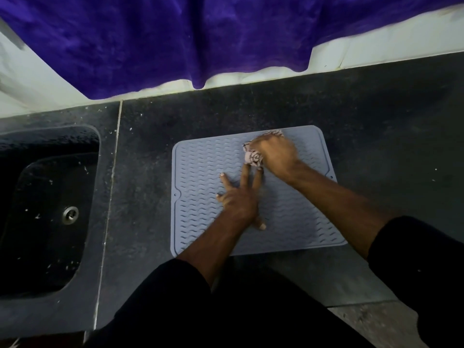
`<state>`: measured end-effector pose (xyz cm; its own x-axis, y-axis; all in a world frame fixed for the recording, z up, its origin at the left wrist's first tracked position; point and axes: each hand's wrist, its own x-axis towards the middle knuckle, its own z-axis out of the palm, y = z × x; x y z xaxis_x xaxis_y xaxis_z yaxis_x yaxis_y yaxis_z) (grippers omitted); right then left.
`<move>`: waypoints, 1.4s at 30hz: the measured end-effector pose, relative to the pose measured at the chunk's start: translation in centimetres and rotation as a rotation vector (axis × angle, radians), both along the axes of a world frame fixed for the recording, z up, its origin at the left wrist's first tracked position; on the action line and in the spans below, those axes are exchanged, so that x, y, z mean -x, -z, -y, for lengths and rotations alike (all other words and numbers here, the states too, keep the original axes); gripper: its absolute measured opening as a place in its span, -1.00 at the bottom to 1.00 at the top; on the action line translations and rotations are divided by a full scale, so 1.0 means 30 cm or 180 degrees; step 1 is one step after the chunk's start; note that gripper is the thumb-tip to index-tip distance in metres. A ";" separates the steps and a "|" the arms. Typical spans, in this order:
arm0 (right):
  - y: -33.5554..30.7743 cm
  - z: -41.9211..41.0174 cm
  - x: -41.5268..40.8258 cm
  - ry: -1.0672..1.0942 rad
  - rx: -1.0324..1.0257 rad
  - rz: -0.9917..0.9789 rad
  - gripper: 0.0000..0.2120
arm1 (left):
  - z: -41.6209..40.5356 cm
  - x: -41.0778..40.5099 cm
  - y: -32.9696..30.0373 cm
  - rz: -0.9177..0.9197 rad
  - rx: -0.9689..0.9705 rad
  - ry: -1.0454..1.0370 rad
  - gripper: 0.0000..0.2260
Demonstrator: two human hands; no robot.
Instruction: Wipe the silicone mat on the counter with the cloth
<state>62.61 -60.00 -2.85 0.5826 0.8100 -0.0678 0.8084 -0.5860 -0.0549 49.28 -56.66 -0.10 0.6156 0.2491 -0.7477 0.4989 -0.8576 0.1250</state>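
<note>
A grey-blue silicone mat (200, 222) with a raised wavy pattern lies flat on the dark speckled counter (376, 109), its edges slightly askew to the counter's back edge. The left hand (239, 200) rests palm down near the middle of the mat, fingers (227, 180) spread and stretched toward the far side, gripping nothing. The right hand (276, 153) is on the mat's far right part, curled down over a bunched cloth (253, 156), pale with a dark printed pattern. The cloth shows at the left of the knuckles and a bit of it pokes out beyond the fingertips near the mat's far edge. The hand is closed on the cloth and presses it against the mat; its outline is a little blurred. The tips of the left hand's longest fingers come right up to the cloth, touching or nearly so. Both forearms are bare, with black sleeves (175, 292) pushed up toward the elbows.

To the left, set into the counter beyond a pale seam, is a dark sink (15, 172) with a round metal drain (70, 214); white flecks are scattered over its basin and rim. Behind the counter runs a white wall (376, 51), with a purple velvety fabric (175, 41) hanging in front of it down to about the counter's back edge
</note>
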 end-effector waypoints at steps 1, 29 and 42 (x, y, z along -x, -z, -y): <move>-0.002 0.027 -0.014 0.0113 0.0044 0.0042 -0.74 | 0.004 0.001 0.002 -0.0003 -0.0008 0.0007 0.22; -0.024 -0.176 0.113 -0.0635 -0.0003 -0.0385 -0.64 | 0.008 -0.004 0.037 -0.0192 -0.0159 0.0034 0.19; -0.058 -0.182 0.057 -0.0053 -0.0085 -0.0375 -0.71 | 0.006 -0.010 0.020 -0.0115 -0.0081 0.0017 0.21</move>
